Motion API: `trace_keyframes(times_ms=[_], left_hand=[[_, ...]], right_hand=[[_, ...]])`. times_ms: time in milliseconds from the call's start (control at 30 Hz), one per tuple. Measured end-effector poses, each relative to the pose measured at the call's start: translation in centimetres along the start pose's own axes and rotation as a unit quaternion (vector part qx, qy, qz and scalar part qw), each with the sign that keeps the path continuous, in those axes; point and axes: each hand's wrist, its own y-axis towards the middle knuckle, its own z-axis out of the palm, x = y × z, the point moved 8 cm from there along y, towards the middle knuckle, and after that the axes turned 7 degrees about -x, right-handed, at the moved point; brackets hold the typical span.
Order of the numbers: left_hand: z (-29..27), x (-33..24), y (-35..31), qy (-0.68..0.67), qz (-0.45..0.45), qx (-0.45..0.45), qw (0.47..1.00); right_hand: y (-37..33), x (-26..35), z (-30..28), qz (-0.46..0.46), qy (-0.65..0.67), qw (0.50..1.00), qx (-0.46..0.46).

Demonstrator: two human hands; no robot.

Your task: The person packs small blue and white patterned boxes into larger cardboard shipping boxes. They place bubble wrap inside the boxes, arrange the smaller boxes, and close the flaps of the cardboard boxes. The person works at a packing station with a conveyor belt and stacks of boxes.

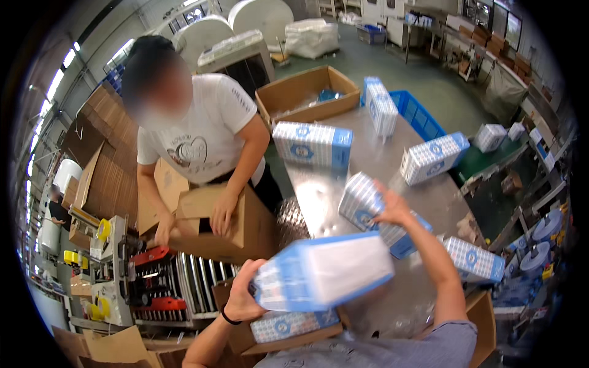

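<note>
Bright; glare on metal table (316, 202); held box (325, 270) blurred; edges bent

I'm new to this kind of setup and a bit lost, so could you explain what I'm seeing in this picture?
There's no robot here: these are a person's bare hands, seen from above by a wide camera worn on their head, which is why straight edges look bent. The left hand holds a blue-and-white pack. The right hand touches a second patterned pack on the metal table. More patterned packs are spread over that surface. Near the bottom, another pack sits in an open carton. Across from the wearer, a co-worker in a white T-shirt is touching a brown cardboard box.
</note>
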Motion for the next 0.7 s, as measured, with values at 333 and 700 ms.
trace_keyframes(times_ms=[333, 700], left_hand=[[7.5, 16.9, -13.9, 0.338, -0.070, 0.128, 0.930], [6.8, 18.0, -19.7, 0.250, -0.031, 0.148, 0.956]], right_hand=[[-12.3, 11.4, -0.8, 0.079, 0.703, 0.705, 0.036], [-15.7, 32.4, 25.8, -0.332, -0.016, 0.940, 0.076]])
